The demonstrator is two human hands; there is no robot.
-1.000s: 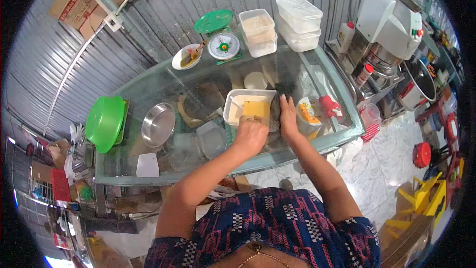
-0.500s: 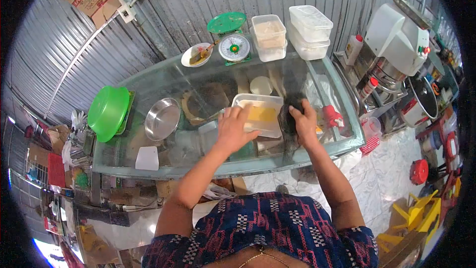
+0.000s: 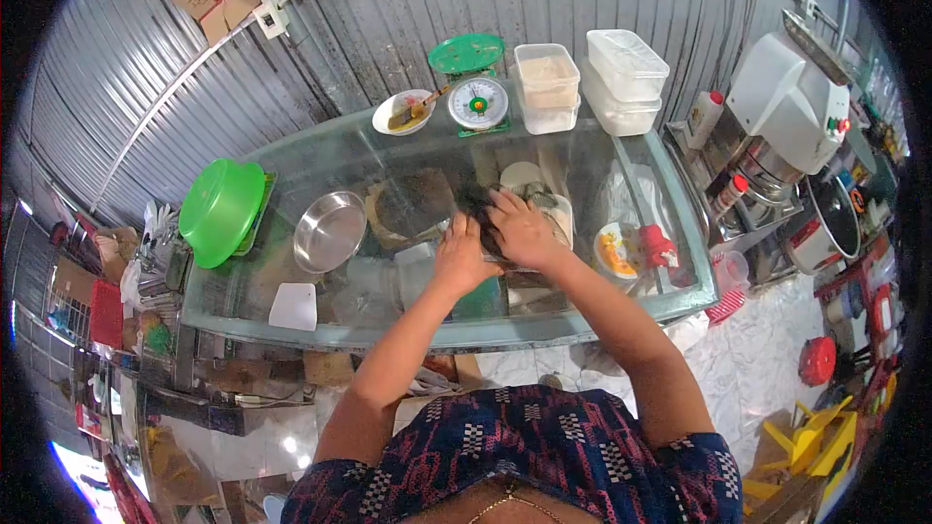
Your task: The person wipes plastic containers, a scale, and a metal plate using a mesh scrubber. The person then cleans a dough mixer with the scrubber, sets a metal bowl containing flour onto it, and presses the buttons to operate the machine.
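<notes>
While spreading left hand [image 3: 464,257] and right hand [image 3: 527,235] by dark item [image 3: 475,200] towards twelve o'clock, apparently shifting it, probably needing steady control.

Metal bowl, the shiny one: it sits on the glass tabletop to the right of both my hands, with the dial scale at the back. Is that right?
Not quite: the head view shows the metal bowl to the left of both your left hand and right hand. It does sit on the glass tabletop, with the dial scale at the back.
</notes>
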